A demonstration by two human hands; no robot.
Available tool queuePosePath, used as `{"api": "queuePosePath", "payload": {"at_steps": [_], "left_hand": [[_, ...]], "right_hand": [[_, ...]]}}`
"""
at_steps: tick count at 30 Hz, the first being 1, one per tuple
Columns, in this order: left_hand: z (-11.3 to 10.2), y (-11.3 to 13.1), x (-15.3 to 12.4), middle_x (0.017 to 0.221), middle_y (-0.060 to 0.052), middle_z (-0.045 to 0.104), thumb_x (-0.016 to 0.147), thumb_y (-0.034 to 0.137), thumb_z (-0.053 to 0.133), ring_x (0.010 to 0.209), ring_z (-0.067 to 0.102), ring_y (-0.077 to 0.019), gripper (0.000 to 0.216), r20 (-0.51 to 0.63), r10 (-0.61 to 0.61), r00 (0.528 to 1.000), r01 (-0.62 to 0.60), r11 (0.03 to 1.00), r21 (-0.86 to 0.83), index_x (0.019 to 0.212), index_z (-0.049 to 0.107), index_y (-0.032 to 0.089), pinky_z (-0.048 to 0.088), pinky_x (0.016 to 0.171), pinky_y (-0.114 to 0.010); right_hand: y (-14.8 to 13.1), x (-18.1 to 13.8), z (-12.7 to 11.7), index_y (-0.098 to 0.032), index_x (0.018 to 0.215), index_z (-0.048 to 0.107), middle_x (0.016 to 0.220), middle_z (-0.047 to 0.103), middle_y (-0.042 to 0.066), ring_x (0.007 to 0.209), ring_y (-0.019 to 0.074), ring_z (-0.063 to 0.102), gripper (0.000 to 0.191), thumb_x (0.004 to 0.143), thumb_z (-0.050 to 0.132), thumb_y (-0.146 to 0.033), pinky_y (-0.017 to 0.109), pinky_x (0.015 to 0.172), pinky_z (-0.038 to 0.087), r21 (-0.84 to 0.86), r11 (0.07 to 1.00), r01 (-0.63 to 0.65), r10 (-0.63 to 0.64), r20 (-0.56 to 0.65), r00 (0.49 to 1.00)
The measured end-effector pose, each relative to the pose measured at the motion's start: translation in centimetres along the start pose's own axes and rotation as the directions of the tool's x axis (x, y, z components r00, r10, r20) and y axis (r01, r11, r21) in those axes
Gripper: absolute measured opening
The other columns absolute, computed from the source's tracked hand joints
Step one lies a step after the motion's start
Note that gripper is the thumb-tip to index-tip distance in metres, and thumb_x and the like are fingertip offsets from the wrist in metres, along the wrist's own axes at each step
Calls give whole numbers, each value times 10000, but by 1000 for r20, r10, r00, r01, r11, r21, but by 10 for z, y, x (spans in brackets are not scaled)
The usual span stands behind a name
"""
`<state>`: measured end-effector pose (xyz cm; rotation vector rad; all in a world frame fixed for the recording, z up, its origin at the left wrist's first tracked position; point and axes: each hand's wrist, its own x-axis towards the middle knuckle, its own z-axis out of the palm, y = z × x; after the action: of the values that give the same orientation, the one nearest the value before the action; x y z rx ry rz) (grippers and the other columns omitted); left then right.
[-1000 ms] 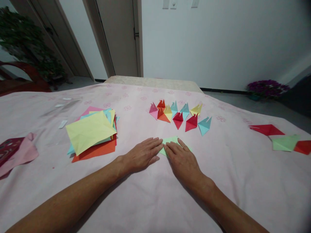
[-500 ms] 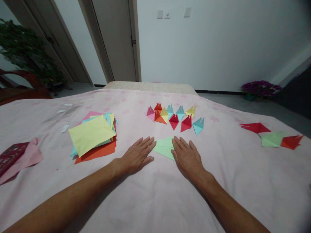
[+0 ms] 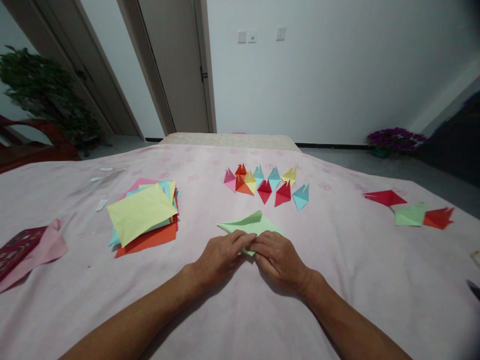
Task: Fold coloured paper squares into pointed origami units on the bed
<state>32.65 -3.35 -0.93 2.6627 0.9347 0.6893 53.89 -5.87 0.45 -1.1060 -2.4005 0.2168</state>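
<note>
Head view: green sheet [image 3: 249, 225] on pink cloth [image 3: 337, 270], near edge pinched by left hand [image 3: 221, 256] & right hand [image 3: 279, 257], fingers curled shut on it — early fold. Folded pcs [image 3: 264, 182] done beyond — flat stack [image 3: 144, 216] untouched.

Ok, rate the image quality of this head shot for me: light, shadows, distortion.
Head view: soft, even room light, no glare; faint shadows under the left hand and right hand at the green paper; wide-angle bending of the door frame; dark vignette at right corners.
</note>
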Motion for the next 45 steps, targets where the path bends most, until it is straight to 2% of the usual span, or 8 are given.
{"api": "queuePosePath", "payload": {"at_steps": [4, 13, 19, 25, 31, 35, 39, 45], "left_hand": [[3, -9, -6, 853, -40, 647, 961, 215, 487, 782, 627, -163, 202, 3, 33, 999, -33, 999, 12, 1102, 630, 228, 512, 701, -269], [-24, -60, -6, 1065, -108, 691, 956, 151, 432, 950, 671, -157, 243, -12, 66, 998, -67, 966, -248, 911, 667, 193, 539, 828, -269], [-33, -105, 2, 1239, -101, 615, 918, 139, 493, 1126, 610, -175, 194, 14, -34, 999, 36, 967, -251, 889, 673, 203, 516, 931, -330], [-35, -85, -1, 1234, -89, 598, 888, 100, 463, 1159, 591, -195, 254, -42, -218, 975, 206, 958, -201, 883, 692, 211, 496, 963, -362], [-36, -57, -3, 912, -46, 692, 865, 273, 544, 800, 637, -188, 211, 2, -557, 831, 531, 792, -301, 1021, 660, 192, 504, 742, -314], [-24, -57, 3, 815, -24, 669, 790, 216, 573, 694, 574, -146, 227, 2, -603, 798, 533, 705, -468, 987, 678, 171, 439, 640, -253], [-18, -59, 17, 767, -9, 620, 742, 233, 618, 611, 498, -106, 255, 31, -666, 745, 490, 515, -703, 976, 674, 149, 369, 551, -215], [-15, -69, 29, 691, 15, 561, 716, 207, 657, 588, 480, -89, 267, 141, -571, 809, 443, 435, -784, 971, 683, 131, 369, 562, -211]], "right_hand": [[9, 3, 4, -219, 974, 722, 1042, 723, 33, 946, 184, 605, 359, 831, 425, -79, 344, 888, 453, 23, 999, -39, 39, -20, 999], [28, 21, 4, -183, 1309, 575, 1285, 643, 99, 1193, 255, 538, 389, 956, 412, -198, 416, 985, 404, -246, 904, -350, 355, -27, 934], [33, 11, -4, -257, 1414, 491, 1458, 511, 61, 1378, 304, 385, 629, 861, 600, -537, 552, 1170, 169, -173, 974, -144, 173, 166, 971], [38, 6, 1, -263, 1421, 485, 1480, 484, 66, 1384, 256, 403, 608, 848, 631, -405, 505, 1171, 237, -105, 990, -93, 110, 174, 979], [36, 6, 6, -253, 1438, 465, 1500, 452, 101, 1390, 299, 392, 736, 803, 663, -568, 538, 1159, 254, -80, 996, -46, 61, 192, 980], [33, 6, 2, -230, 1442, 458, 1492, 462, 105, 1368, 313, 416, 768, 777, 686, -538, 555, 1153, 252, -90, 996, -24, 41, 194, 980], [24, 7, -12, -247, 1403, 501, 1466, 500, 58, 1362, 297, 412, 675, 744, 643, -219, 559, 1181, 169, -164, 986, 19, -1, 109, 994], [24, 7, -15, -250, 1311, 584, 1368, 597, 27, 1302, 284, 466, 633, 710, 553, -53, 537, 1174, 189, -238, 967, 94, -88, 32, 996]]}}
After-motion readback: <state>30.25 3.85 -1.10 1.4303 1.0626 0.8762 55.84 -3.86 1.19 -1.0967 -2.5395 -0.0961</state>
